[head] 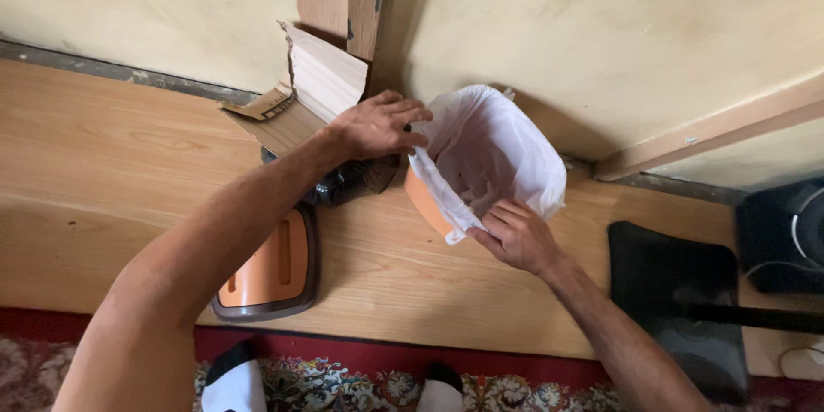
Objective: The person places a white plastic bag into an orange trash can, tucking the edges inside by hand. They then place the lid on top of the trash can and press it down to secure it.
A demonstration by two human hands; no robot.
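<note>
I'm seeing both hands gripping the white bag liner [498,150] over the orange bin [427,203] (left hand [375,126] pinching the far rim, right hand [518,236] the near edge), the bag sitting between them.

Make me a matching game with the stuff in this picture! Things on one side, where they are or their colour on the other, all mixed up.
Things:
1. bag
2. lid
3. box
4. stand

Descriptions:
A. black, on the right
B. torn cardboard, by the wall
C. white, pulled over the orange bin
D. orange with a dark rim, flat under the left arm

Pairs: 1-C, 2-D, 3-B, 4-A
</note>
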